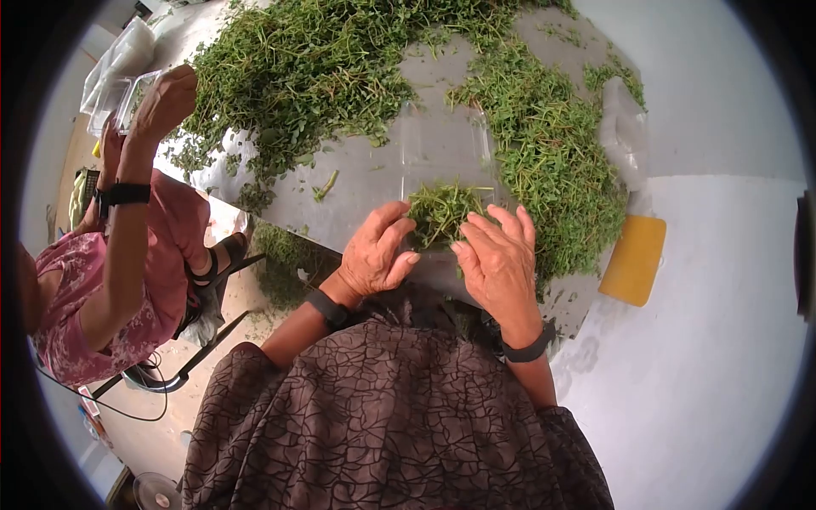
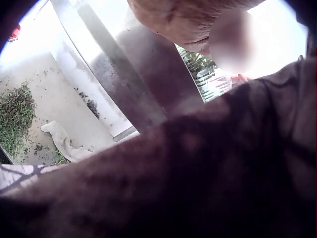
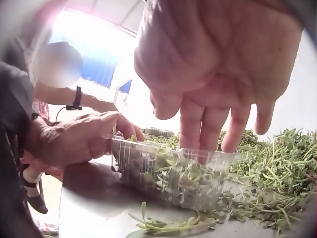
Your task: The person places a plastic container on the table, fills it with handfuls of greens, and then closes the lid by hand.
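Note:
A clear plastic container (image 3: 163, 178) filled with leafy green sprigs (image 1: 446, 211) stands on the table right before me. Its transparent lid (image 1: 446, 140) is folded back, flat on the tabletop beyond it. My left hand (image 1: 380, 246) is at the container's left side, fingers loosely bent with the tips at the rim and thumb apart. My right hand (image 1: 501, 259) reaches over the right side. In the right wrist view, its nearly straight fingers (image 3: 190, 129) point down onto the greens inside. The left wrist view shows mostly dark sleeve and part of a palm.
Large heaps of greens (image 1: 297, 76) cover the table's far side, with another heap (image 1: 557, 161) along the right. At the left a person in pink (image 1: 127, 272) holds a clear box (image 1: 127, 102). A yellow board (image 1: 633, 259) lies beyond the right edge.

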Tool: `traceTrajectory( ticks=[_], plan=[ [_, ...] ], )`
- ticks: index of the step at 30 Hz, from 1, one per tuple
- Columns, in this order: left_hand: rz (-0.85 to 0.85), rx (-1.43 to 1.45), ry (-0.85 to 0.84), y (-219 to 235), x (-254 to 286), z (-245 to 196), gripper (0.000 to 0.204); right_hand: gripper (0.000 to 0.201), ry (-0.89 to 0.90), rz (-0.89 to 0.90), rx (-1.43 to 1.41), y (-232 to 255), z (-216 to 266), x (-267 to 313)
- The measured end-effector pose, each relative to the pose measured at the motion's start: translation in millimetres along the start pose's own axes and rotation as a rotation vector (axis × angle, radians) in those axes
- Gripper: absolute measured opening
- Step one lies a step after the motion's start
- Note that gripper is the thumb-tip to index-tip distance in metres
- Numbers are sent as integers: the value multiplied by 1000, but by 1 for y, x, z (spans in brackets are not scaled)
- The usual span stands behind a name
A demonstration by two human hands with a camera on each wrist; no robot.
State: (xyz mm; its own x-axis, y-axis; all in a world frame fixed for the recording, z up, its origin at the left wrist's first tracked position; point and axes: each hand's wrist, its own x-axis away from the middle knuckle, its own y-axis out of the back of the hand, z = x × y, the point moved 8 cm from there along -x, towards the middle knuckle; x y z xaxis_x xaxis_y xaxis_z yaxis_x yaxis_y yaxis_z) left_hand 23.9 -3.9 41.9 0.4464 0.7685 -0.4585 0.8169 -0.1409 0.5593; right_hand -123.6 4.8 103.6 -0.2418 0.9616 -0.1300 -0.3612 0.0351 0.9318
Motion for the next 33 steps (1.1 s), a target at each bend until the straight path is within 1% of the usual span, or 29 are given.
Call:
traceTrajectory(
  ticks=[2,5,6,9,10,13,14,16,17,18,19,20,21,23,24,26,28,30,31,32,33],
  plan=[
    [6,11,12,-1,2,1,44,29,49,-49,-26,10,6,0],
    [1,16,12,-2,2,1,43,32,88,-46,-45,3,17,-5],
    [-12,8,4,-1,1,1,44,35,96,-14,-56,-5,19,-6],
    [-7,-17,2,-2,2,1,44,36,96,89,-60,-33,15,-4],
    [-7,-1,-24,-3,1,-1,44,36,88,86,-70,-29,16,-4],
    [2,-30,13,-3,2,1,43,32,62,43,-107,-14,12,-6],
    [0,-20,-3,-3,1,0,43,32,54,33,-93,-9,7,-6],
    [2,-19,23,-3,2,1,43,29,49,-72,-103,6,-4,-6],
    [6,-24,28,-3,3,2,43,27,28,-153,-37,16,-13,-7],
    [3,-21,21,-3,3,1,43,30,-5,-211,-22,17,-34,-4],
    [3,-25,21,-3,3,2,43,32,-78,-220,18,27,-49,-4],
    [3,-29,23,-4,3,2,43,34,-150,-227,55,35,-63,-4],
    [1,-30,22,-4,3,2,43,34,-148,-228,56,40,-72,-6],
    [0,-37,16,-3,4,2,42,41,-282,-222,208,45,-96,-8],
    [-1,-41,18,-3,3,2,42,41,-279,-222,205,44,-98,-10],
    [-5,-34,21,-2,2,1,42,45,-313,-164,235,38,-103,-13],
    [-9,-38,26,-3,3,1,42,44,-293,-158,264,27,-101,-15],
    [-14,-42,33,-2,4,1,42,40,-370,-45,347,10,-108,-15],
    [-16,-47,29,-2,3,0,42,33,-342,-97,388,8,-110,-15],
    [-18,-51,24,-1,3,-1,42,33,-338,-92,384,3,-115,-14],
    [-18,-52,28,-1,2,0,42,28,-328,-123,390,3,-118,-13]
  ],
)
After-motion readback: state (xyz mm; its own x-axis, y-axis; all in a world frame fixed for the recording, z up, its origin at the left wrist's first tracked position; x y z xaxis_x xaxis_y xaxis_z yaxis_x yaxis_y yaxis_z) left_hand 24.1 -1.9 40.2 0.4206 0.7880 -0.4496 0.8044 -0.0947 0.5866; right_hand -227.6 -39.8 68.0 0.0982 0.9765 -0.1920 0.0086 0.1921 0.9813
